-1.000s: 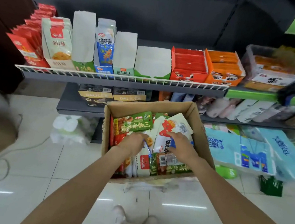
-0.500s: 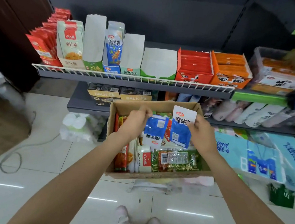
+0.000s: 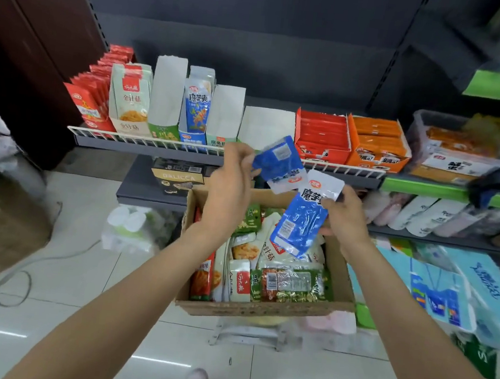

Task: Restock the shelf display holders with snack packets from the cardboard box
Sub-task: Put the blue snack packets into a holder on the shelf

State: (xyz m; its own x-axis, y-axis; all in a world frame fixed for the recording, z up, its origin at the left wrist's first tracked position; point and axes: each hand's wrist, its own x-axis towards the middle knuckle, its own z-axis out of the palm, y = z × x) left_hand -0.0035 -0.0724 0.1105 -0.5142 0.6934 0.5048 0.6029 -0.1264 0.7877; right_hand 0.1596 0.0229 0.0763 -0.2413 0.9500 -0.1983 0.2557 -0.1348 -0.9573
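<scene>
**Desk:** What have the hands got?

**Photographer:** The left hand (image 3: 229,184) pinches one blue snack packet (image 3: 278,161) by its edge, back side up and blurred by motion. The right hand (image 3: 344,214) grips a second blue packet (image 3: 303,218) near its white top, thumb over the print, body hanging down tilted. The two packets are raised above the cardboard box (image 3: 263,310), just below the wire rail of the shelf (image 3: 166,144).

**Desk:** How do they handle?

**Photographer:** By the look of them, light, thin and floppy; the foil is glossy, so likely slippery. The sealed top strip seems the safest hold, since the middle would bend.

**Desk:** Where do they belong?

**Photographer:** Probably the blue display holder (image 3: 195,113), which shows matching print and stands between taller white-backed holders. It looks narrow, so each packet would need to go in upright.

**Desk:** And the box?

**Photographer:** Packed with green, white and red packets, set on the tiled floor before the lower shelf.
</scene>
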